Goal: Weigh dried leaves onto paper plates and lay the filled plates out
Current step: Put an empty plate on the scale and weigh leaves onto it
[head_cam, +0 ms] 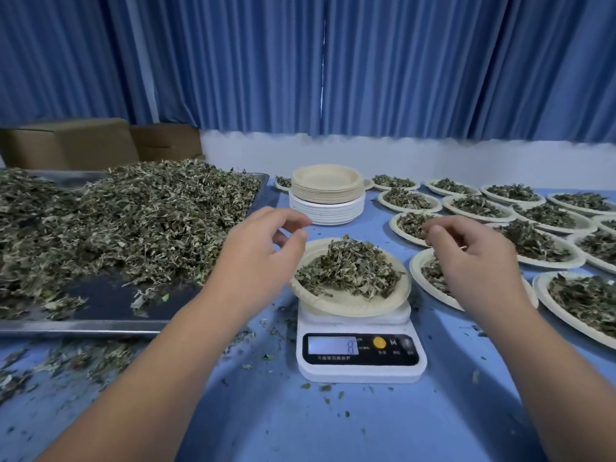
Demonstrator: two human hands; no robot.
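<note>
A white digital scale (pixel 361 370) stands on the blue table in front of me, its display showing an 8. On it sits a paper plate (pixel 350 307) with a mound of dried leaves (pixel 350 270). My left hand (pixel 260 258) hovers at the plate's left rim, fingers loosely curled with nothing in them. My right hand (pixel 476 261) hangs just right of the plate, above a neighbouring filled plate, fingers also relaxed and holding nothing. A large metal tray (pixel 83 328) on the left carries a big heap of dried leaves (pixel 133 215).
A stack of empty paper plates (pixel 326 195) stands behind the scale. Several filled plates (pixel 476 205) lie in rows on the right side of the table. Leaf crumbs litter the blue tabletop (pixel 300 425). Cardboard boxes (pixel 70 143) and a blue curtain stand at the back.
</note>
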